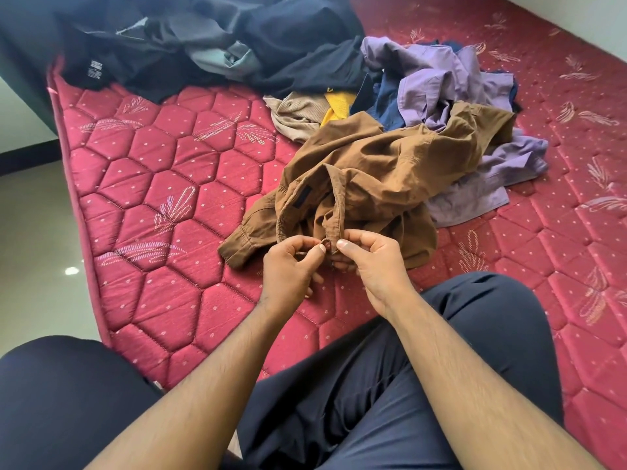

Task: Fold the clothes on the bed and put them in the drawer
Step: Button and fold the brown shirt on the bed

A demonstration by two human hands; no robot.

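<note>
A crumpled brown shirt lies on the red quilted mattress just in front of me. My left hand and my right hand both pinch its front placket at a small button near the collar. Behind it lies a heap of unfolded clothes: a lilac shirt, a navy garment, a yellow piece, a beige piece, and dark clothes at the far left. No drawer is in view.
My knees in dark trousers fill the bottom of the view. The mattress edge runs down the left side, with pale floor beyond it. A white wall borders the far right.
</note>
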